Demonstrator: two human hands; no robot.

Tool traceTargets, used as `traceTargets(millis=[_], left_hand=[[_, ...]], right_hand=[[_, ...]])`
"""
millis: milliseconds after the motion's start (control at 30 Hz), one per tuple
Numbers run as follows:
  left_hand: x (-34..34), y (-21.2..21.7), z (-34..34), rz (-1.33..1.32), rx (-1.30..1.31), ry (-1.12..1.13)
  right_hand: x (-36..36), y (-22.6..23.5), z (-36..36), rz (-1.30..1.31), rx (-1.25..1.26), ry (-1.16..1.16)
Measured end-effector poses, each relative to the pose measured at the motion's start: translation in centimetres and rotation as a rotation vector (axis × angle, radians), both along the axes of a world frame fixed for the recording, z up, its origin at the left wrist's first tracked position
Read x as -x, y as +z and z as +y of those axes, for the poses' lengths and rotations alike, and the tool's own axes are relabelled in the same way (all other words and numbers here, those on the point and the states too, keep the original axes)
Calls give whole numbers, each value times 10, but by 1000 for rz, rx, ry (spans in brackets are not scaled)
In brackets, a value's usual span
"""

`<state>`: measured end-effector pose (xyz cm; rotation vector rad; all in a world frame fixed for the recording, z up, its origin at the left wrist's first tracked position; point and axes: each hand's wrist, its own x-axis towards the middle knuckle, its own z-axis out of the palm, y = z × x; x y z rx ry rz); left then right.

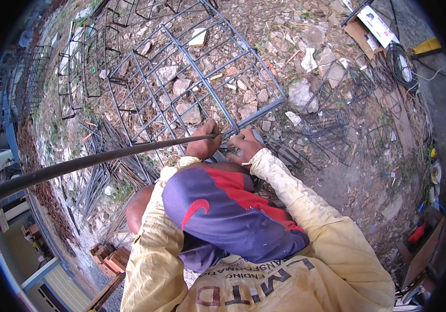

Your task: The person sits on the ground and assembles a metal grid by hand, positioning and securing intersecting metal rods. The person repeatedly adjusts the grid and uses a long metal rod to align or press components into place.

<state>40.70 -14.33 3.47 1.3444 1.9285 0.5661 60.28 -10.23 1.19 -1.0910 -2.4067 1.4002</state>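
Observation:
My left hand (204,141) is closed around a long dark steel rod (93,161) that stretches away to the left, gripping it near its right end. My right hand (244,145) sits just beside it, fingers curled on the near edge of a rebar grid (202,67) lying on stony ground. The rod's end meets that edge between the two hands. What the right fingers pinch is hidden. Both arms wear pale yellow sleeves. A bent knee in blue and red cloth (228,208) lies below the hands.
More rebar frames (85,62) stand at the upper left. Loose rods (98,182) lie to the left, with small bent stirrups (327,125) to the right. A wire coil (402,62) and cardboard box (371,26) lie upper right; bricks (109,257) are stacked lower left.

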Motion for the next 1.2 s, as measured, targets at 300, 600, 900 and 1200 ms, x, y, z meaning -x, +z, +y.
traceTargets(millis=[300,600,900,1200], left_hand=[[4,-2,0,24,-15,-38],[9,-6,-1,12,-133,-105],[6,-6,-8,13,-132,-66],[-9,-31,-18,-8,-167,228]], right_hand=[[5,-16,2,86,-131,44],[36,-5,33,-181,-273,45],[72,30,70,-353,-259,204],[113,23,79,-303,-279,344]])
